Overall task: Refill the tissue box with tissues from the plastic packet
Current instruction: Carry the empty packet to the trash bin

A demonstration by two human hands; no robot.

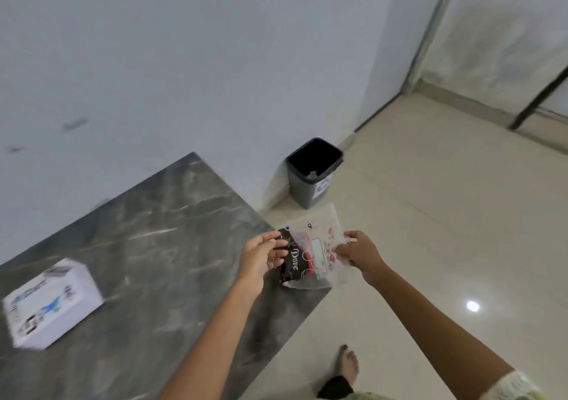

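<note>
Grey bin (313,175) (open) by wall (153,61)

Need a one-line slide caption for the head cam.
Both hands hold the plastic packet past the table corner; tissue box behind.

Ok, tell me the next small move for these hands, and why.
Probably carry the plastic packet over and drop it in the bin. Both the left hand and right hand hold it flat and limp past the table corner, it looks empty, and the open bin stands just beyond, while the tissue box sits far left.
</note>
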